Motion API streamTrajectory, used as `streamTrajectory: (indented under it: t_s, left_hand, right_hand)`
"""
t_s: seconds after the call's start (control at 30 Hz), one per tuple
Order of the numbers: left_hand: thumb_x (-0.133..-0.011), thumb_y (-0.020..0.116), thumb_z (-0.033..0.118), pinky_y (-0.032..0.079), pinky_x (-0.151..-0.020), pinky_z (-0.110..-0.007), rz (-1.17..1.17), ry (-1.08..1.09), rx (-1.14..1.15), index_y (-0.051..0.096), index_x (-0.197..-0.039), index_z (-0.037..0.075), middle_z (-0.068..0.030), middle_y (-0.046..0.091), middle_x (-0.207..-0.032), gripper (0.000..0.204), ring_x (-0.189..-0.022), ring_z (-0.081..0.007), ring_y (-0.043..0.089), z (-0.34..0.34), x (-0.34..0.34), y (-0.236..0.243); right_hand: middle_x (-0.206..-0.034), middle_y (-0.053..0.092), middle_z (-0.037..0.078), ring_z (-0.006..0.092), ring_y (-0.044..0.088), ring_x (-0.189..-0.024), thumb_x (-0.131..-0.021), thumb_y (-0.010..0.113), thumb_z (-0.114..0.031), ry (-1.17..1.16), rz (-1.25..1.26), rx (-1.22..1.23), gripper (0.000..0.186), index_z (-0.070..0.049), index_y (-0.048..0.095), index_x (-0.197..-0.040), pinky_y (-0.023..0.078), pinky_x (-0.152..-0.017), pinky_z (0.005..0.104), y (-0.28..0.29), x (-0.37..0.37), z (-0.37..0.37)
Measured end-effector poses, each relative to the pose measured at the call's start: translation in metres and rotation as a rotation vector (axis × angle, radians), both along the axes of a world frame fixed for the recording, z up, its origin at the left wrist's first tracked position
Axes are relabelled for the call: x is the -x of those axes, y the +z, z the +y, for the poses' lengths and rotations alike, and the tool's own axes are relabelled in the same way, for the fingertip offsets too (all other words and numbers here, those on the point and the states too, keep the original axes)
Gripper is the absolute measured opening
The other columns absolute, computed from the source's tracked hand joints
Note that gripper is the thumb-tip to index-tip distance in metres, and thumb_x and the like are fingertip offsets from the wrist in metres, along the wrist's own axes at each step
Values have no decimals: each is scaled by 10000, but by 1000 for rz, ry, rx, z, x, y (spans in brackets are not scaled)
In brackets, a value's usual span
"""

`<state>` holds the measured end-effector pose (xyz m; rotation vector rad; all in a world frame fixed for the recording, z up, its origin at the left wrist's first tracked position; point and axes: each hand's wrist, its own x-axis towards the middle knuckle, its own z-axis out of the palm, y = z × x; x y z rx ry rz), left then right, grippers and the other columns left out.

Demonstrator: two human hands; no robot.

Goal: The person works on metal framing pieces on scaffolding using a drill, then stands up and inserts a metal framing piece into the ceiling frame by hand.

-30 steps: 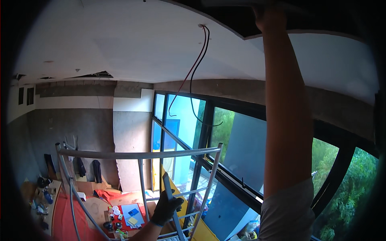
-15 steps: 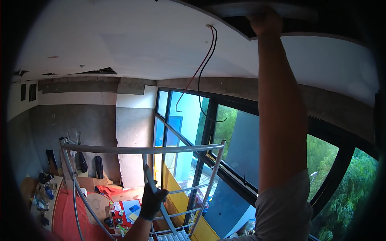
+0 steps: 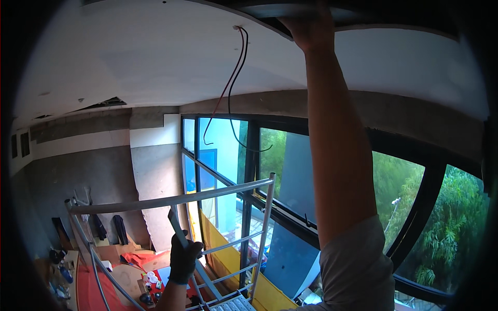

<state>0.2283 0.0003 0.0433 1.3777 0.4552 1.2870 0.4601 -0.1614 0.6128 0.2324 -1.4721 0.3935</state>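
Below the scaffold guardrail [image 3: 135, 205], the left hand [image 3: 184, 262] holds a metal strip [image 3: 179, 230]. Above this guardrail — right hand [image 3: 315, 32], grip not clear.

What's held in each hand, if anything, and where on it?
Left hand: a grey bar, gripped partway along, upper end sticking out above. Right hand: up at the ceiling opening; can't tell if it holds anything.

Right hand [image 3: 313, 35] partly hidden; dark ceiling opening [image 3: 402, 16] cut off above.
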Motion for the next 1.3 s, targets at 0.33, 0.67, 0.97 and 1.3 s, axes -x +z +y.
streamTrajectory:
  t_s: [0.33, 0.67, 0.97, 1.3]
  left_hand:
    - [-817, 773, 46, 588, -649, -307, 64, -35, -95, 443, -1327, 7, -58, 603, -818, 609, -713, -185, 691, 2, 1, 12]
    - [-827, 744, 58, 576, -600, -295, -47, 11, 49, 439, -1328, -5, -47, 609, -773, 590, -643, -166, 649, -37, -7, -26]
    - [-820, 767, 73, 547, -587, -292, -47, -36, 5, 449, -1311, -13, -50, 598, -766, 591, -629, -162, 636, -77, -55, -12]
    - [-776, 793, 102, 555, -766, -407, 279, 628, -1188, 522, -1264, 3, -130, 598, -897, 566, -924, -255, 649, -87, -67, 150]
  right_hand:
    - [-1648, 251, 186, 413, 242, -1527, -907, 728, -264, -332, 7, 61, 806, -31, 302, -1550, 252, -1214, 666, -5, -11, -9]
    - [-1640, 244, 213, 443, 231, -1520, -943, 677, -269, -451, 27, 157, 736, -29, 330, -1547, 339, -1165, 665, 15, 15, -15]
    - [-988, 667, 139, 252, 715, -931, -883, 801, -449, -614, 92, 262, 523, -20, 618, -1120, 655, -746, 364, -11, 12, -32]
    - [-1313, 644, 272, 402, 606, -1267, -896, 739, -354, -3024, -127, -542, 626, 9, 589, -1384, 513, -1035, 476, -21, 66, -206]
